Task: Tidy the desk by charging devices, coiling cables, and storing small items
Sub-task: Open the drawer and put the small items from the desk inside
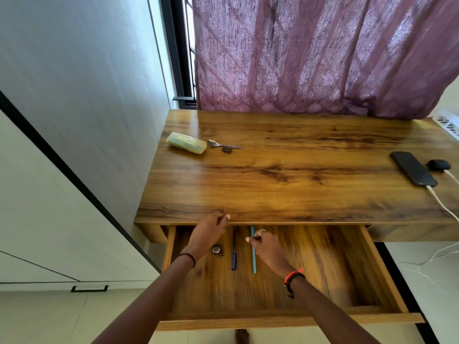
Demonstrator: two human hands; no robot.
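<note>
The desk drawer (288, 319) stands pulled out. Inside lie a light blue pen (253, 263), a dark blue pen (234, 255) and a small round metal piece (217, 250). My right hand (269, 249) is over the light blue pen, thumb and fingers curled round its middle. My left hand (210, 233) reaches into the drawer's back left with relaxed fingers, its fingertips at the desk top's front edge, holding nothing. On the desk top a black phone (413, 168) is plugged into a white cable (443, 206), beside a black earbud case (439, 165).
A pale green plastic case (186, 142), a spoon (218, 144) and a small dark object (226, 149) lie at the desk's (285, 175) back left. A white power strip (448, 122) sits at the far right. A purple curtain (323, 53) hangs behind; a cupboard stands left.
</note>
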